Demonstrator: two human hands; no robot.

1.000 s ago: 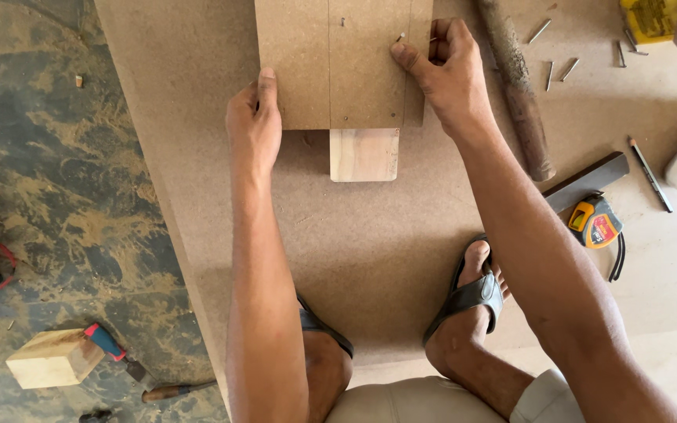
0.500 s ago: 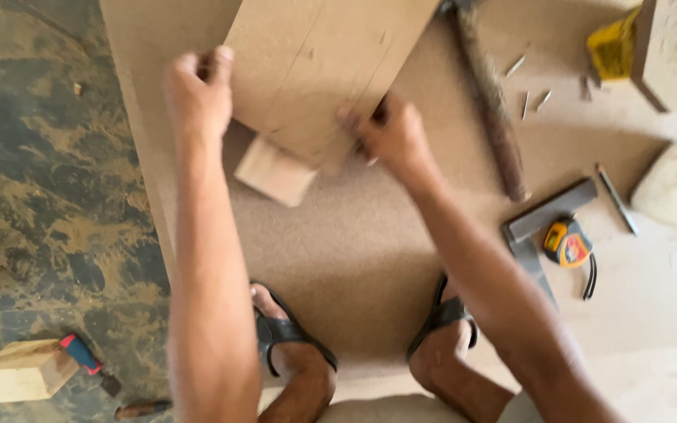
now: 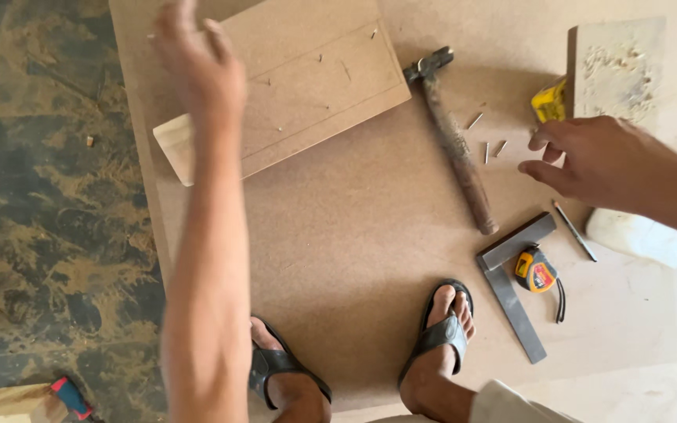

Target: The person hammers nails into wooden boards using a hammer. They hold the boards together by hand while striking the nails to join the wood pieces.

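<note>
We note the right hand (image 3: 601, 160) hovering with fingers (image 3: 544, 141) loosely curled and grasping nothing, the loose nails (image 3: 486, 139) lying just beyond the fingertips on the brown board surface (image 3: 354, 235). The hammer (image 3: 454, 141) rests past the nails, farther from the fingers. The left hand (image 3: 201, 66) is raised and blurred above the nailed panel (image 3: 299, 86), fingers released. We judge a clean pinch on one nail serves best, without scattering the others.

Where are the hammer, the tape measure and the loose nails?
hammer (image 3: 454, 141): head view, middle of its handle.
tape measure (image 3: 537, 272): head view, its yellow case.
loose nails (image 3: 486, 152): head view, one nail's shaft.
</note>
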